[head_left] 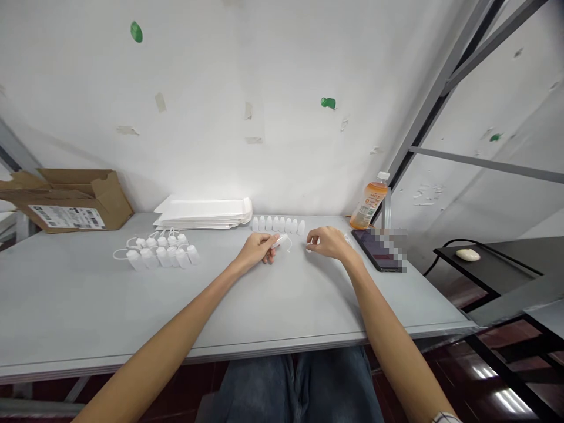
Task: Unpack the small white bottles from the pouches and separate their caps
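Observation:
Pinched in my left hand (256, 248) is a small white plastic bottle (282, 239), tilted, with a thin white strap curling from its right end. To its right, my right hand (329, 242) is closed with thumb and fingers together around a small white piece (308, 250), too small to name. The two hands are apart. Just behind them stands a row of several small white bottles (282, 224) without straps. Left of my left hand, several white bottles with looped straps (161, 256) stand in two rows.
A stack of white paper envelopes (202, 212) lies against the wall, with an opened cardboard box (74, 202) at the far left. On the right are an orange drink bottle (369, 202) and a dark phone (379, 251). A white mouse (467, 254) rests on a lower side shelf.

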Motion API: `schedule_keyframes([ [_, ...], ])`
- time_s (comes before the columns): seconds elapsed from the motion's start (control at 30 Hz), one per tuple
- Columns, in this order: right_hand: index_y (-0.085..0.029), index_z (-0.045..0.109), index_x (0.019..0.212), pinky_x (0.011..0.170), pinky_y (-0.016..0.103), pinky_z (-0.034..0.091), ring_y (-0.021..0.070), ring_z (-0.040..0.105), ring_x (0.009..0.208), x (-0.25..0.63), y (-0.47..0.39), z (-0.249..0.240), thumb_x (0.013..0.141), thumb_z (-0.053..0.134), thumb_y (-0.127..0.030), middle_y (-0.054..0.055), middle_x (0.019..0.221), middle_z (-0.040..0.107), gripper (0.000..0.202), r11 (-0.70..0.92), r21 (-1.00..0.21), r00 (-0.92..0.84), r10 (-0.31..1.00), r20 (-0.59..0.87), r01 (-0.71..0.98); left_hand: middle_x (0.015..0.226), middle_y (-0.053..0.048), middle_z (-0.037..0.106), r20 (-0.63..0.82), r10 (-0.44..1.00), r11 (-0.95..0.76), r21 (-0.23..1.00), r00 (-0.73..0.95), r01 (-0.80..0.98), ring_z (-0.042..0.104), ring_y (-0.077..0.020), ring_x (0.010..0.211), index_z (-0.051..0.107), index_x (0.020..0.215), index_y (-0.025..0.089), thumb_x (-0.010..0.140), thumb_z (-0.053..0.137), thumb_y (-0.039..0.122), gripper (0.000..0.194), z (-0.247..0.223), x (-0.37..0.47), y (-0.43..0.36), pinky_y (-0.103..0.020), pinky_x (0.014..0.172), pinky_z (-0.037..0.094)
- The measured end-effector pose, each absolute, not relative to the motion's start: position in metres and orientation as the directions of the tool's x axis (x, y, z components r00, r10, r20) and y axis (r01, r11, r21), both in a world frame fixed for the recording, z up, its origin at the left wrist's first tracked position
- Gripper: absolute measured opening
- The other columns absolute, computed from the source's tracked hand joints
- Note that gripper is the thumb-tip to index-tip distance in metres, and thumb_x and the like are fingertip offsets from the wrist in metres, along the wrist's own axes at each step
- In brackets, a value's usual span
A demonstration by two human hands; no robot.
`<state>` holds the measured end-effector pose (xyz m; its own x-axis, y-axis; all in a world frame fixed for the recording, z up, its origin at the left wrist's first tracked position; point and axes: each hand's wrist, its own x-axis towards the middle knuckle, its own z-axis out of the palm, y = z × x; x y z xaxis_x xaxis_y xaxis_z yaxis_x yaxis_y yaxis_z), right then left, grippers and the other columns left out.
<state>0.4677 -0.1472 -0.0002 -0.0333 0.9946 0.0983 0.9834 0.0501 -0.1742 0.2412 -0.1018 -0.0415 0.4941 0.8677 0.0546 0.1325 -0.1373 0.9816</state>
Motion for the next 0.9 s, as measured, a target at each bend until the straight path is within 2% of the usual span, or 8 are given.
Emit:
schedule_keyframes([
  [0.23,-0.024,0.074,0.081,0.06,0.025,0.034,0.0175,0.065,0.08,0.469,-0.144,-0.005,0.075,0.067,-0.017,0.0,0.083,0.074,0.012,0.056,-0.17,-0.044,0.996,0.076,0.984,0.058,-0.002,0.059,0.055,0.868,-0.14,0.981,0.493,0.136,0.06,-0.0117,0.046,0.058,0.068,0.014,0.08,0.058,0.067,0.055,-0.042,0.242,-0.101,-0.02,0.041,0.04],
  [0.43,-0.024,0.075,0.083,0.06,0.025,0.032,0.0161,0.063,0.078,0.471,-0.143,-0.007,0.077,0.063,-0.015,0.0,0.082,0.074,0.016,0.053,-0.212,-0.024,0.99,0.138,0.976,0.059,-0.002,0.06,0.05,0.869,-0.136,0.981,0.493,0.139,0.06,-0.0117,0.047,0.057,0.066,0.014,0.08,0.058,0.068,0.055,-0.044,0.242,-0.1,-0.021,0.042,0.039],
  [0.53,-0.022,0.074,0.082,0.06,0.025,0.032,0.0142,0.059,0.07,0.472,-0.143,-0.006,0.083,0.059,-0.022,0.0,0.075,0.071,0.015,0.083,-0.315,-0.016,0.978,0.208,0.945,0.059,-0.002,0.06,0.053,0.867,-0.144,0.978,0.496,0.148,0.06,-0.0116,0.046,0.057,0.066,0.014,0.08,0.058,0.068,0.055,-0.044,0.242,-0.101,-0.021,0.042,0.039],
  [0.63,-0.019,0.073,0.079,0.06,0.025,0.034,0.0133,0.055,0.064,0.469,-0.142,-0.005,0.09,0.053,-0.034,0.001,0.069,0.067,0.027,0.155,-0.479,0.004,0.95,0.313,0.864,0.06,-0.002,0.06,0.066,0.857,-0.164,0.975,0.511,0.148,0.06,-0.0112,0.046,0.057,0.067,0.014,0.08,0.058,0.067,0.054,-0.043,0.243,-0.102,-0.02,0.042,0.038],
  [0.73,-0.019,0.072,0.079,0.063,0.026,0.039,0.0135,0.055,0.065,0.459,-0.142,-0.009,0.091,0.052,-0.043,0.003,0.079,0.069,0.034,0.271,-0.616,-0.027,0.926,0.376,0.74,0.062,-0.002,0.06,0.085,0.843,-0.192,0.97,0.531,0.149,0.061,-0.0112,0.047,0.057,0.066,0.014,0.08,0.06,0.065,0.052,-0.043,0.244,-0.102,-0.02,0.042,0.037],
  [0.83,-0.02,0.073,0.085,0.067,0.027,0.044,0.0133,0.058,0.068,0.446,-0.142,-0.016,0.087,0.059,-0.048,0.006,0.096,0.07,0.031,0.337,-0.691,-0.111,0.93,0.351,0.64,0.062,-0.002,0.059,0.098,0.846,-0.204,0.968,0.524,0.147,0.061,-0.0116,0.047,0.057,0.066,0.015,0.079,0.061,0.064,0.051,-0.044,0.244,-0.102,-0.02,0.041,0.036],
  [0.9,-0.019,0.072,0.086,0.063,0.027,0.045,0.012,0.057,0.063,0.438,-0.143,-0.019,0.083,0.062,-0.05,0.006,0.094,0.07,0.032,0.307,-0.764,-0.151,0.951,0.27,0.568,0.061,-0.001,0.057,0.103,0.855,-0.202,0.969,0.508,0.145,0.06,-0.0114,0.046,0.057,0.066,0.015,0.079,0.061,0.063,0.051,-0.045,0.244,-0.102,-0.02,0.04,0.035],
])
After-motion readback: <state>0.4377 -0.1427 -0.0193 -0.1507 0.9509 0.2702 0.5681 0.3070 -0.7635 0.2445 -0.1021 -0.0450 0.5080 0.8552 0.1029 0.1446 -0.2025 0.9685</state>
